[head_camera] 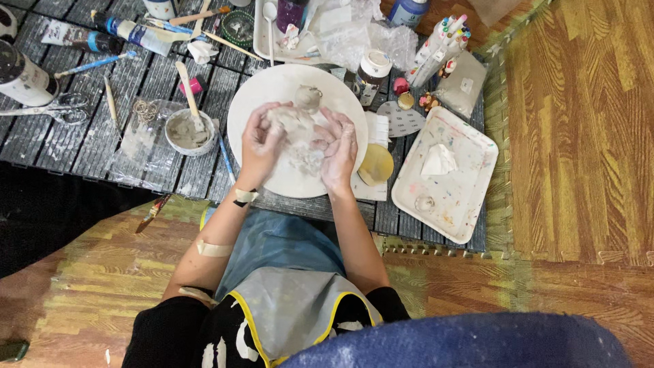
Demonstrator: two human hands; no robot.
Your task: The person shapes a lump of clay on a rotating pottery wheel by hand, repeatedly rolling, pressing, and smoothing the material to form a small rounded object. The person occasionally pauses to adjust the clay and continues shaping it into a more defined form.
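A round white board (272,85) lies on a low dark slatted table (82,146) in front of me. My left hand (259,142) and my right hand (338,151) both press on a pale grey lump of clay (294,123) over the board's middle. Clay smears cover both hands. A small grey clay figure (308,97) stands upright just beyond the lump, toward the board's far edge. My left forearm carries tan bandage strips.
A small bowl of grey slip (189,132) with a wooden stick sits left of the board. A paint-stained white tray (446,174) with a tissue lies right. A yellow sponge (376,164), scissors (51,109), brushes, paint tubes, markers (439,44) and a jar (372,71) crowd the table.
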